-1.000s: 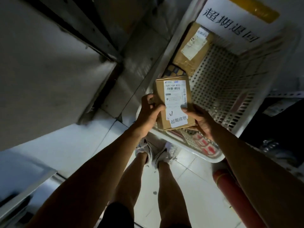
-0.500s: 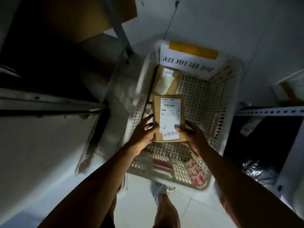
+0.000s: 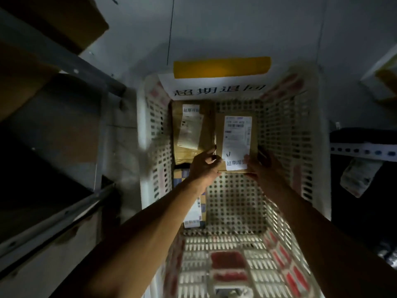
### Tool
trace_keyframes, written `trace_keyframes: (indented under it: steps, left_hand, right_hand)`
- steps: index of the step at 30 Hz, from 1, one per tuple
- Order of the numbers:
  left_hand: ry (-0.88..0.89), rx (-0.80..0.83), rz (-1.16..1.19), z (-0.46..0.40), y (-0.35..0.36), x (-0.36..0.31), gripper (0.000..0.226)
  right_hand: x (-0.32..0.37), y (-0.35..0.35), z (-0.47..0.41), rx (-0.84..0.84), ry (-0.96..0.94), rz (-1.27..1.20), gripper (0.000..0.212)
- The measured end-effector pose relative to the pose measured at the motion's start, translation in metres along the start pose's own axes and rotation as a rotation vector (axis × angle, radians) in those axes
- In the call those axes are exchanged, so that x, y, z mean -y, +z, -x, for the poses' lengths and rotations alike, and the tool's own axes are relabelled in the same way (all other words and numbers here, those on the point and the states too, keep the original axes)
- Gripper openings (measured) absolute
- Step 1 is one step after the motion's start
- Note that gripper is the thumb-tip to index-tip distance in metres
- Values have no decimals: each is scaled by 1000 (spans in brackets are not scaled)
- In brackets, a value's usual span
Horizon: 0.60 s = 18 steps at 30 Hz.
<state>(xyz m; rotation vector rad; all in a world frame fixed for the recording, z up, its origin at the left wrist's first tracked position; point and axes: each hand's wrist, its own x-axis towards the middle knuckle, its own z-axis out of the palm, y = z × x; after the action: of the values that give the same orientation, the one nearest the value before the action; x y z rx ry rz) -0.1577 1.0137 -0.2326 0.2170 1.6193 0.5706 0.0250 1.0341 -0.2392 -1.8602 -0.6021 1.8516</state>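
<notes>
Head camera, looking steeply down in dim light: a person leans over one white perforated plastic basket on the floor and lowers a small cardboard parcel into it, label up. Both hands have hold of the parcel's near end. The left hand curls its fingers round the near left corner, and the right hand pinches the near right corner with the thumb on the label. The parcel sits deep inside the basket, toward the far end. Whether it rests on the floor of the basket cannot be told.

This looks like the placing step, nearly done. Next, both hands would need to loosen and lift clear.

Three parcels show in all: the held one, a brown parcel just beside it on the left, and a patterned parcel partly hidden under the left forearm. One paper sign hangs on the basket's far wall.
</notes>
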Motion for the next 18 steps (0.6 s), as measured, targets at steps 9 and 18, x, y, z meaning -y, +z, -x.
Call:
trace_keyframes:
  steps: [9,18]
  left_hand:
    - [35,79,-130,-83,-6,-17,42]
    - [85,111,-309,-103,-11,-24,20]
  right_hand:
    - [-6,36,-95,-224,-204,246,45]
    - [-22,49,-147,-230,-26,500,48]
